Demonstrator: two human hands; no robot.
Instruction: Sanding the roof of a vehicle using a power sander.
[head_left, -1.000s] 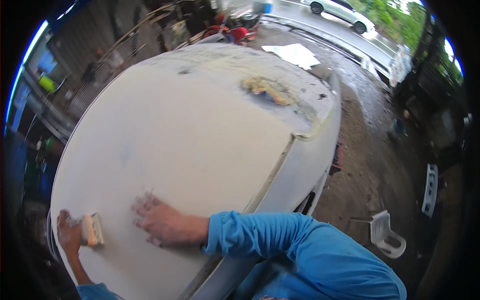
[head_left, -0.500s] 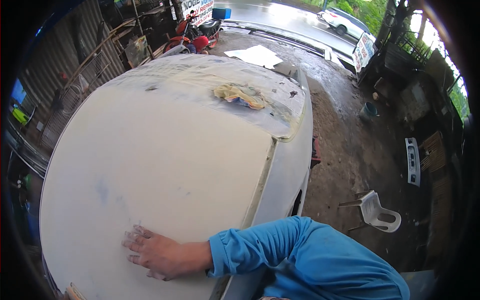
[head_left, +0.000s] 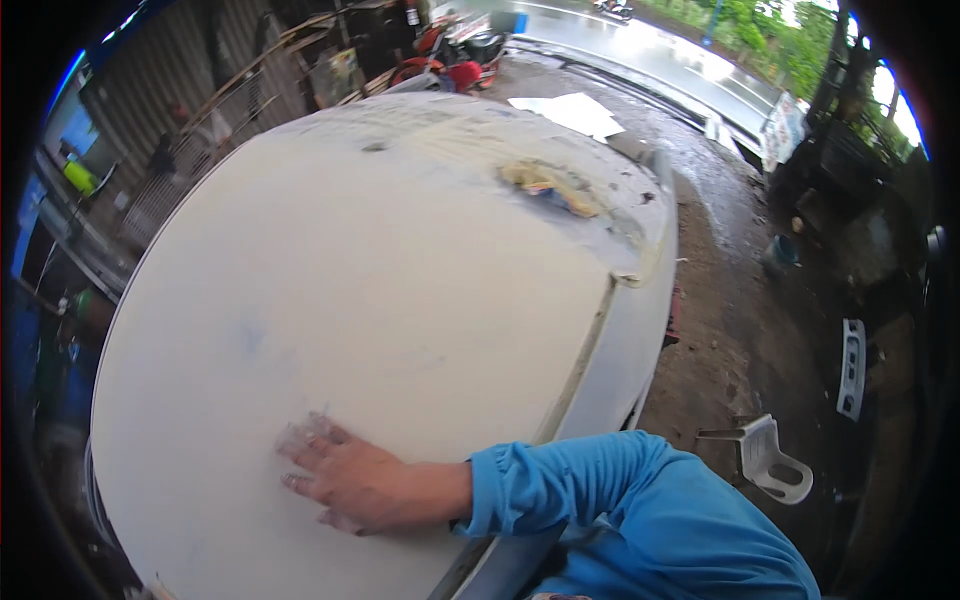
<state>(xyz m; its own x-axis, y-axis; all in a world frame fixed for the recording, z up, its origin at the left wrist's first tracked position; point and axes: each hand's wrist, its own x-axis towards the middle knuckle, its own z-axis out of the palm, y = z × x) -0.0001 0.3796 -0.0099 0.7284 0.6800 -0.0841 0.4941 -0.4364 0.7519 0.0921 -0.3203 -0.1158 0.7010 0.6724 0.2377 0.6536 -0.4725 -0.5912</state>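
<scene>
My right hand (head_left: 352, 478) lies palm down on a broad, pale cream car panel (head_left: 400, 290), its dusty fingers spread and slightly blurred. Nothing shows between the fingers or above the palm. The arm, in a blue sleeve (head_left: 570, 485), reaches in from the lower right across the panel's edge. Faint bluish patches mark the dull surface ahead of the fingers. A crumpled yellowish cloth (head_left: 548, 188) rests beyond, on the car's whitish, streaked far section. I cannot make out my left hand; a tiny tan sliver at the lower left edge is too small to name.
Right of the car, a white plastic chair (head_left: 770, 462), a pale bumper-like part (head_left: 852, 370) and a bucket (head_left: 780, 254) stand on dirt ground. White sheets (head_left: 570, 115) lie beyond the car, near a red motorcycle (head_left: 455, 60). Corrugated metal (head_left: 150, 90) walls the left side.
The view has shifted, so the car and my hand appear farther right. My right hand stays spread on the panel, now blurred by motion. The white car on the road has gone out of view.
</scene>
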